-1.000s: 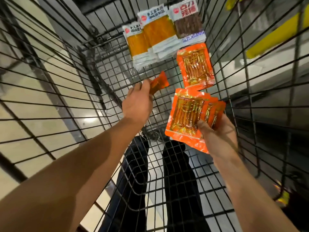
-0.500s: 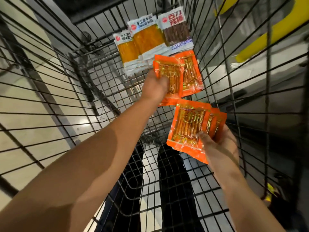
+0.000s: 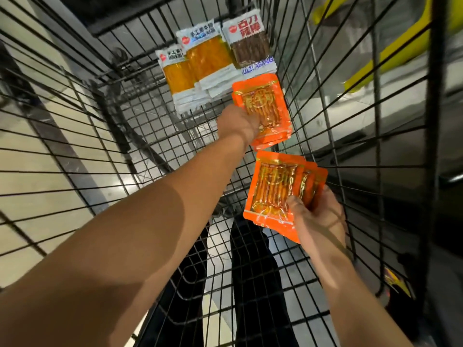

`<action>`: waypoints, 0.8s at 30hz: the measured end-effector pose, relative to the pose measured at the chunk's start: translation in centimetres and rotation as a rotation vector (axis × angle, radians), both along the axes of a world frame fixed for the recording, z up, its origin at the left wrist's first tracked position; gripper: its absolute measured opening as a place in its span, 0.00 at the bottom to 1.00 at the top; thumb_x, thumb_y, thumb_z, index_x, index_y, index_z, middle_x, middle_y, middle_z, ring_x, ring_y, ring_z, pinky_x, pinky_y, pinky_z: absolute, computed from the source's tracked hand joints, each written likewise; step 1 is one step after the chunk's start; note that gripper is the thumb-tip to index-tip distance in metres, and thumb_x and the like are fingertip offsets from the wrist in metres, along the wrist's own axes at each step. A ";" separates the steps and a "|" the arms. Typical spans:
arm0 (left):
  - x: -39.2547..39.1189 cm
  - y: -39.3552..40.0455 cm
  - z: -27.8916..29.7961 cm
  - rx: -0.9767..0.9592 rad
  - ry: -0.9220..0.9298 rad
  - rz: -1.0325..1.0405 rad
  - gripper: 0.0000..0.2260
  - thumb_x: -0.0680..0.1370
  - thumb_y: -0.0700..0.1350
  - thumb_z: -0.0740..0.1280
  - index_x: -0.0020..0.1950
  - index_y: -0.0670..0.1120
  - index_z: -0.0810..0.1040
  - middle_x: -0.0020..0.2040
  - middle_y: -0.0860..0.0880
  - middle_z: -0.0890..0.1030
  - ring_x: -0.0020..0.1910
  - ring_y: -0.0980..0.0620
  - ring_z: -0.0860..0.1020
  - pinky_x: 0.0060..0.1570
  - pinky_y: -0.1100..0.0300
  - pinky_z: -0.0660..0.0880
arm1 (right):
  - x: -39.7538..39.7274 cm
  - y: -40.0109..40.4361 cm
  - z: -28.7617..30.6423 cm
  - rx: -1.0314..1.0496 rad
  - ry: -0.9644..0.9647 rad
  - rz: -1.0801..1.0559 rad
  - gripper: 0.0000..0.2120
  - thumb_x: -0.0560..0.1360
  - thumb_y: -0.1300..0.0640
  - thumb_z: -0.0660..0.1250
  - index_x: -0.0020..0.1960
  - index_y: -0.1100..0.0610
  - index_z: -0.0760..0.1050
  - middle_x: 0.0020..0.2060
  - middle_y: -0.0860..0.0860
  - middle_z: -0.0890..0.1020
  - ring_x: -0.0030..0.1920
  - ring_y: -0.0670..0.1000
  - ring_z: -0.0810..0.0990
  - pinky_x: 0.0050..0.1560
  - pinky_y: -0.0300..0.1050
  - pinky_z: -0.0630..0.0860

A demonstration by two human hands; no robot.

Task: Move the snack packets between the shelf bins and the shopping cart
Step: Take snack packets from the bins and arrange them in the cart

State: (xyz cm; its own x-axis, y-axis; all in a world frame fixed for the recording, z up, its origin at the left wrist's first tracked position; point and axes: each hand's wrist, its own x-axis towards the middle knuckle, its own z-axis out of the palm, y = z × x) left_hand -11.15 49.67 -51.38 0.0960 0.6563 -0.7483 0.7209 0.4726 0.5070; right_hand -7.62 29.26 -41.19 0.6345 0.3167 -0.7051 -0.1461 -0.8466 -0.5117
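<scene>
We locate the orange snack packets in two groups inside the wire shopping cart (image 3: 325, 136). The first group, a small stack of orange packets (image 3: 263, 106), lies on the cart floor at about 1 o'clock from the frame centre, against the right wall. Our left hand (image 3: 236, 125) rests on the stack's near-left edge with its fingers over the top packet; we cannot tell whether they pinch it or merely press it. The second group, a fanned bundle of orange packets (image 3: 275, 194), sits at about 4 o'clock, raised above the cart floor. Our right hand (image 3: 318, 216) grips this bundle at its lower right corner, thumb on the front face, fingers behind. At 12 o'clock, touching the stack, lie two yellow packets (image 3: 200, 63) and a brown-stick packet (image 3: 250, 46).
</scene>
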 end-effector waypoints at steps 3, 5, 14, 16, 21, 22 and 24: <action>0.0 -0.1 0.5 0.074 -0.004 -0.091 0.03 0.74 0.38 0.69 0.45 0.44 0.77 0.46 0.44 0.83 0.45 0.46 0.80 0.40 0.57 0.74 | -0.1 -0.1 -0.3 0.007 -0.009 -0.002 0.09 0.77 0.54 0.71 0.46 0.41 0.72 0.39 0.35 0.78 0.41 0.41 0.79 0.45 0.38 0.74; 0.1 -0.3 0.3 0.104 -0.013 -0.118 0.07 0.74 0.38 0.69 0.51 0.44 0.78 0.47 0.47 0.82 0.46 0.49 0.79 0.41 0.60 0.72 | -0.2 -0.2 -0.4 0.023 -0.007 -0.009 0.10 0.77 0.55 0.71 0.46 0.42 0.73 0.40 0.36 0.79 0.40 0.37 0.78 0.42 0.36 0.73; -4.1 -1.5 3.9 -0.029 -0.022 0.018 0.15 0.79 0.54 0.67 0.63 0.47 0.77 0.58 0.46 0.82 0.57 0.46 0.81 0.63 0.49 0.76 | -0.1 0.0 -0.6 0.087 0.108 -0.092 0.15 0.77 0.61 0.71 0.50 0.39 0.77 0.46 0.42 0.85 0.50 0.46 0.84 0.56 0.50 0.79; -6.3 -3.6 6.0 -0.231 -0.125 0.022 0.13 0.79 0.59 0.65 0.53 0.51 0.78 0.52 0.49 0.83 0.52 0.47 0.83 0.58 0.46 0.79 | 0.0 0.3 -0.4 0.176 0.206 -0.152 0.16 0.77 0.66 0.69 0.53 0.44 0.78 0.48 0.44 0.86 0.51 0.46 0.85 0.55 0.48 0.80; -8.7 -8.7 8.1 -0.455 -0.456 0.204 0.12 0.84 0.52 0.60 0.67 0.56 0.72 0.58 0.50 0.84 0.56 0.49 0.83 0.56 0.47 0.80 | 0.1 1.1 0.9 0.234 0.354 -0.067 0.17 0.79 0.66 0.66 0.57 0.44 0.78 0.50 0.41 0.86 0.53 0.43 0.84 0.55 0.46 0.79; -8.8 -9.1 8.2 -0.434 -0.501 0.246 0.11 0.85 0.49 0.59 0.67 0.56 0.73 0.57 0.50 0.83 0.56 0.49 0.82 0.56 0.46 0.79 | 0.0 1.1 1.0 0.232 0.361 -0.058 0.18 0.79 0.66 0.66 0.58 0.43 0.78 0.50 0.40 0.86 0.53 0.42 0.84 0.55 0.47 0.79; -8.8 -9.7 8.7 -0.406 -0.544 0.260 0.12 0.86 0.45 0.57 0.67 0.55 0.73 0.56 0.52 0.83 0.54 0.51 0.82 0.54 0.47 0.80 | -0.1 1.2 1.2 0.239 0.364 -0.082 0.18 0.80 0.66 0.65 0.59 0.44 0.78 0.49 0.39 0.86 0.51 0.42 0.84 0.52 0.45 0.79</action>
